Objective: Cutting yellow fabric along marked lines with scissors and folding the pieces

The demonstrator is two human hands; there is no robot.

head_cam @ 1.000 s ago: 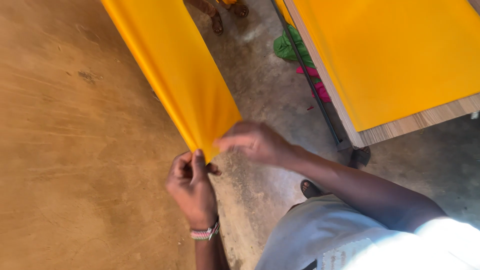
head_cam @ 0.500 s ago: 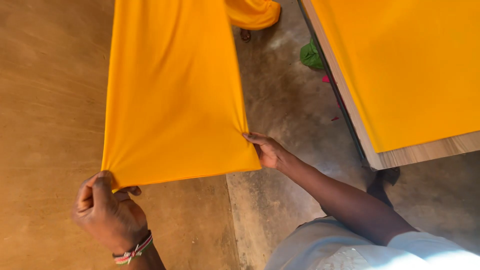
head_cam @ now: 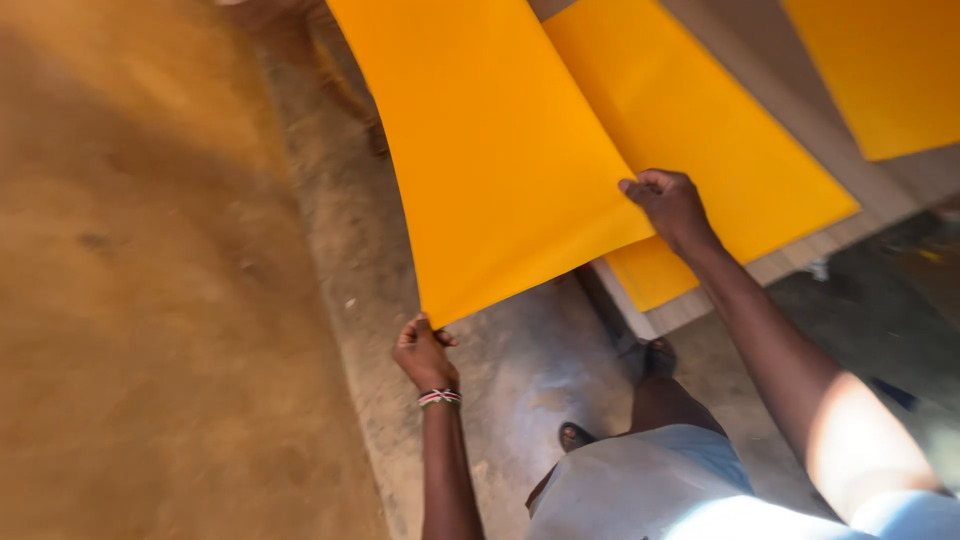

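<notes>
I hold a wide sheet of bright orange-yellow cloth (head_cam: 490,150) stretched out in the air over the floor. My left hand (head_cam: 422,352) pinches its near left corner, and a beaded band sits on that wrist. My right hand (head_cam: 668,205) grips the near right corner, over the edge of a wooden table (head_cam: 790,262). A second orange-yellow cloth (head_cam: 700,150) lies flat on that table, partly under the held sheet.
A brown wooden surface (head_cam: 150,300) fills the left side. Grey concrete floor (head_cam: 520,370) runs between it and the table. Another orange-yellow sheet (head_cam: 890,70) lies at the top right. My feet in sandals stand near the table's corner.
The cloth was first bunched between both hands, then pulled open. Now I have swung to the right, carrying the spread sheet from the brown surface toward the table with the other cloth.
</notes>
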